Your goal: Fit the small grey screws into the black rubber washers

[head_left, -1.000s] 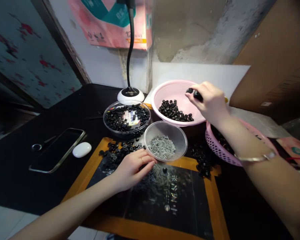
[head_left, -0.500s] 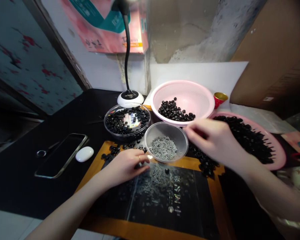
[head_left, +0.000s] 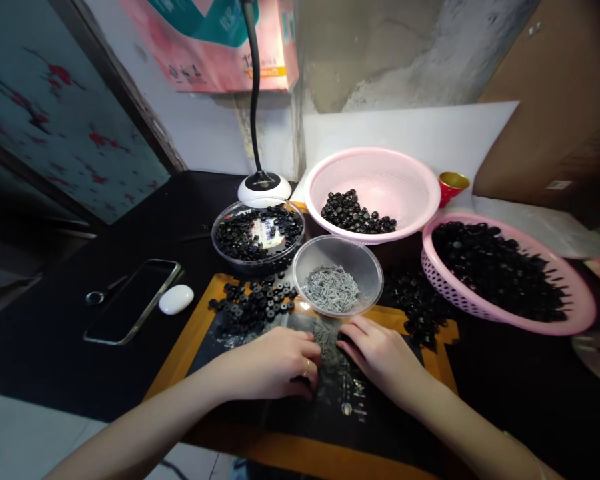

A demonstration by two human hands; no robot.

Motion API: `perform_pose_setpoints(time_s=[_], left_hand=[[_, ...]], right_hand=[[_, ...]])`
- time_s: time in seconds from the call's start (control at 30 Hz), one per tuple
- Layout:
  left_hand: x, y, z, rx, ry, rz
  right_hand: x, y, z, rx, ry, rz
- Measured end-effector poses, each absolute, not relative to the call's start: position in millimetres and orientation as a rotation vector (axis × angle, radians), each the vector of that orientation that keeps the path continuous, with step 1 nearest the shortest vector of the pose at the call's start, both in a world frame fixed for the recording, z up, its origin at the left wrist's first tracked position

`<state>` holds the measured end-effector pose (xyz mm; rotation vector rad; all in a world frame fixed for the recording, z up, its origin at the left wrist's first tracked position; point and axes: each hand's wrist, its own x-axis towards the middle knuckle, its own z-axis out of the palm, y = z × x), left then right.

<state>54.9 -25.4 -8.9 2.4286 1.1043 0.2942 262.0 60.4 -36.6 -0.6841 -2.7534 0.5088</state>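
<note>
My left hand (head_left: 280, 363) is over the black mat (head_left: 260, 417) with its fingers curled together; what they hold, if anything, is hidden. Opposite it, my right hand (head_left: 380, 353) pinches a small black piece (head_left: 344, 339) beside a few loose metal pins (head_left: 322, 335). Just beyond both hands stands a clear bowl (head_left: 375, 293) of silver pins (head_left: 331, 289). Loose black discs (head_left: 255, 303) lie left of that bowl, and a clear round dish (head_left: 220, 257) of similar discs is behind them. Small black caps (head_left: 357, 213) sit in a pink basket (head_left: 410, 180) at the back.
A second pink basket (head_left: 580, 307) of black parts is at the right, with a black pile (head_left: 423, 310) beside it. A phone (head_left: 130, 303), a white oval case (head_left: 176, 299) and small scissors (head_left: 95, 298) lie at the left. A lamp (head_left: 264, 190) and red cup (head_left: 447, 192) stand behind.
My right hand has moved down and left from beside the clear bowl to the mat. My left hand has shifted slightly right and nearer, uncovering more loose discs. The view has shifted slightly.
</note>
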Motion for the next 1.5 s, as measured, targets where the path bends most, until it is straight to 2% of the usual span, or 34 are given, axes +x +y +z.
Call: perform_pose_setpoints(time_s=[0.3, 0.4, 0.53, 0.7, 0.87, 1.5], left_hand=[[55, -26, -10, 2.458, 1.119, 0.258], [57, -27, -13, 2.492, 1.117, 0.294], [60, -26, -13, 2.440, 1.136, 0.369], [58, -25, -4, 2.000, 1.242, 0.711], [56, -26, -3, 1.858, 1.216, 0.957], [60, -28, -5, 1.892, 1.216, 0.936]], right_hand=[[267, 53, -27, -0.856, -1.991, 1.860], [267, 54, -26, -0.837, -1.729, 2.105], [268, 55, -25, -0.800, -1.681, 2.173], [270, 55, -28, -0.823, -1.717, 2.103], [270, 52, -28, -0.835, -1.730, 2.127], [264, 44, -27, -0.795, -1.690, 2.197]])
